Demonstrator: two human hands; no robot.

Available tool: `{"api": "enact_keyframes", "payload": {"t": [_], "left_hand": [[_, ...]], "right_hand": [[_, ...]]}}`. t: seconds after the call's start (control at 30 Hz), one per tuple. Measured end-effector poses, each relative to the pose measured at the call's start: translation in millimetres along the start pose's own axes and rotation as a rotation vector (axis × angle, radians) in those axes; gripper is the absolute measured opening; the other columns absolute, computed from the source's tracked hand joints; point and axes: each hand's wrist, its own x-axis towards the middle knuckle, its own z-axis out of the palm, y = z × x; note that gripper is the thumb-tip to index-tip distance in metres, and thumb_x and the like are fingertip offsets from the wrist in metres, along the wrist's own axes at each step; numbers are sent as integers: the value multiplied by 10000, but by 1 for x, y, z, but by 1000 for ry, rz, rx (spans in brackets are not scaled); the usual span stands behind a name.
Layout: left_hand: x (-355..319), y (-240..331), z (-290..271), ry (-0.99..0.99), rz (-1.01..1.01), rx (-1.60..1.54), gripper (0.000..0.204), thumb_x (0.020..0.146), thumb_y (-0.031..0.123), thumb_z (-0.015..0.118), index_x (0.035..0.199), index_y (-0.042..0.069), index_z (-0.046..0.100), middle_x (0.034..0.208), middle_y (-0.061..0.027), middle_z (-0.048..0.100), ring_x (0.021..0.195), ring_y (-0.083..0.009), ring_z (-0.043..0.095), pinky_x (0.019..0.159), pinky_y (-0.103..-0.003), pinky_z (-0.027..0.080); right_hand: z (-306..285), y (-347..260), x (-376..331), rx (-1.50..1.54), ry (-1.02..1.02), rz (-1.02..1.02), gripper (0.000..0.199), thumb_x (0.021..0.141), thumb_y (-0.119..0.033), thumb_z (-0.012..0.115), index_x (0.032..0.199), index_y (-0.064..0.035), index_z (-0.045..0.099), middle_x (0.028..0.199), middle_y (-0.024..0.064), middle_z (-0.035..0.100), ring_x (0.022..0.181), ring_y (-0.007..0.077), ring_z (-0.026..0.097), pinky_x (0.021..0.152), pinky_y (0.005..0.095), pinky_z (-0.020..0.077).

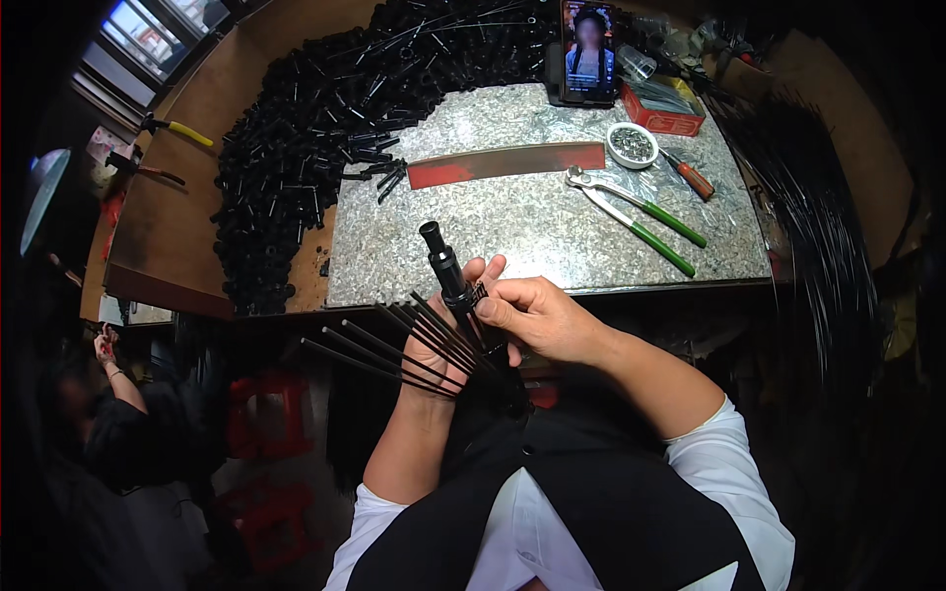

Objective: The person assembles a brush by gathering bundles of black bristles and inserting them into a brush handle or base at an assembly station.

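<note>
In front of my chest, below the table edge, I hold what looks like a black umbrella frame (451,274). Its stepped tube tilts up and to the left, away from me. Several thin black ribs (367,347) fan out from it to the left, across my left palm and wrist. My left hand (430,340) is under the frame, its fingers curled behind the tube and partly hidden. My right hand (542,317) pinches at the collar of the tube with thumb and forefinger; a small dark toothed piece (479,293) shows at the thumb tip.
On the speckled tabletop (394,251) lie green-handled pincers (641,219), a screwdriver (690,177), a bowl of metal bits (632,146) and a red-ended strip (507,164). Black tubular parts (286,167) pile up left; a phone (588,54) stands behind. Rods (823,227) hang right. Another person's hand (106,343) shows left.
</note>
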Motion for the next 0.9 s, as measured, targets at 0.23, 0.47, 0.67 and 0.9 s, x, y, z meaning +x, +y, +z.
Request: {"api": "enact_keyframes", "payload": {"t": [0.23, 0.47, 0.67, 0.9], "left_hand": [[-3, 1, -1, -113, 8, 26, 492, 908, 202, 548, 1321, -35, 427, 1474, -249, 238, 1372, -358, 260, 750, -495, 577], [-4, -3, -6, 19, 42, 55, 546, 919, 314, 555, 1332, -21, 428, 1487, -222, 240, 1384, -360, 237, 1000, -485, 436], [-1, 6, 5, -27, 78, 229, 530, 907, 363, 576, 1296, 17, 475, 1466, -196, 298, 1401, -342, 200, 1108, -471, 295], [-20, 12, 24, 383, 464, 650, 399, 976, 312, 481, 1191, -23, 509, 1191, -113, 566, 1143, -238, 529, 997, -352, 425]], "right_hand": [[0, -7, 3, -55, -86, -52, 341, 953, -327, 546, 771, -39, 559, 636, -6, 524, 478, 72, 516, 453, 215, 403], [2, -8, 2, -89, -76, -59, 362, 949, -338, 552, 723, -58, 514, 597, -11, 488, 463, 66, 503, 435, 216, 387], [7, -6, 3, -82, -44, -72, 344, 944, -297, 570, 708, -53, 511, 561, -16, 460, 474, 65, 483, 437, 235, 374], [29, -1, 12, -322, 246, -442, 301, 898, -182, 625, 697, 11, 508, 577, 79, 429, 529, 160, 422, 506, 315, 359]]}}
